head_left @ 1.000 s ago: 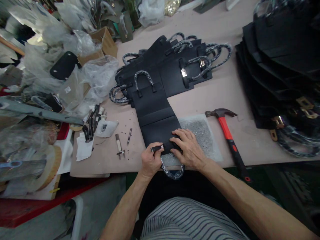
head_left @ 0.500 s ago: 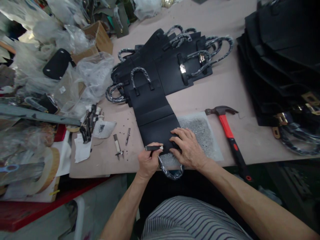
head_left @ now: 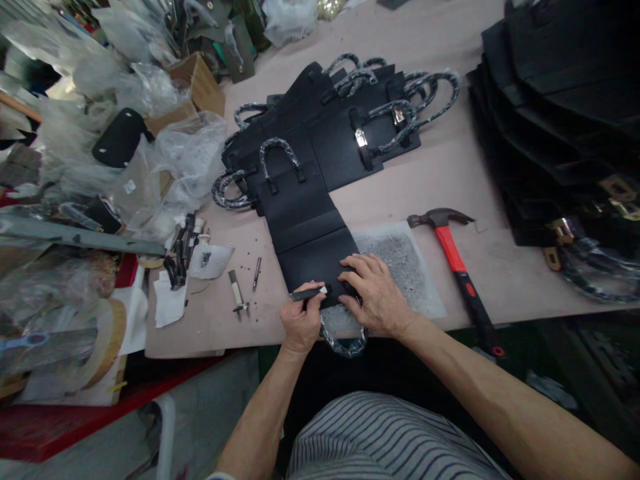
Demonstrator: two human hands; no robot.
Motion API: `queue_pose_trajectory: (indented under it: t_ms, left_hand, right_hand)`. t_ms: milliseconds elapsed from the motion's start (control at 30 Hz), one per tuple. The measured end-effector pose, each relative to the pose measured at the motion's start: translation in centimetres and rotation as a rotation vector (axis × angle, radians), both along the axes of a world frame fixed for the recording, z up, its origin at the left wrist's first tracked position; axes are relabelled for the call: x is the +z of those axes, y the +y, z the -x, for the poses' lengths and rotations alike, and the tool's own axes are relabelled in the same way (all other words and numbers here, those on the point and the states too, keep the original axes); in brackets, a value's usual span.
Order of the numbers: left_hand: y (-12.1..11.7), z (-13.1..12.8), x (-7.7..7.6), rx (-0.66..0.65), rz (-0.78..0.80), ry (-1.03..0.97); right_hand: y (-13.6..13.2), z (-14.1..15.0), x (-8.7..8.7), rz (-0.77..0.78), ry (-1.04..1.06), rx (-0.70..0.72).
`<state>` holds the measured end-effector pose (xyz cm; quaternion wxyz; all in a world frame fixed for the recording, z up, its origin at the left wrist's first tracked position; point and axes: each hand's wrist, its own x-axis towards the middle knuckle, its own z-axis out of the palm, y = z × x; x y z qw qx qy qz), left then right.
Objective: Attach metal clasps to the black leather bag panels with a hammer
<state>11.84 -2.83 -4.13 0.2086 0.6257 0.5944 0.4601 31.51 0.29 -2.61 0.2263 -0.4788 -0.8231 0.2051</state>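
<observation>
A black bag panel lies lengthwise on the table, with plastic-wrapped handles at both ends. Its near handle hangs over the table's front edge. My left hand pinches a short black strap with a pale pointed tip, held at the panel's near left corner. My right hand rests on the panel's near right part, fingers bent and apart, the thumb away from the index finger. Something dark between that thumb and finger is hard to make out. Under the panel's right side lies a speckled pale sheet.
A hammer lies to the right. Further right rises a stack of black panels; more bag panels with handles lie behind. A small tool and a thin metal rod sit at left, near plastic bags.
The view has shifted slightly. My left hand has tilted the strap a little, its tip still near the same spot. My right hand stays in place on the panel.
</observation>
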Motion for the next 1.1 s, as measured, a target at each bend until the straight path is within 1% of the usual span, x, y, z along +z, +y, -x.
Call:
queue_pose_trajectory:
  t_ms: [333,733,1100]
  left_hand:
    - [0.2,-0.1,0.1,-0.027,-0.002,0.012]
    - [0.2,-0.5,0.3,-0.052,-0.083,0.152]
    - [1.1,-0.9,0.6,-0.153,-0.115,0.201]
  right_hand:
    - [0.0,0.1,0.0,-0.003,-0.002,-0.003]
    - [0.0,0.0,0.0,-0.003,-0.002,-0.001]
    - [-0.1,0.0,-0.2,-0.017,0.031,-0.008]
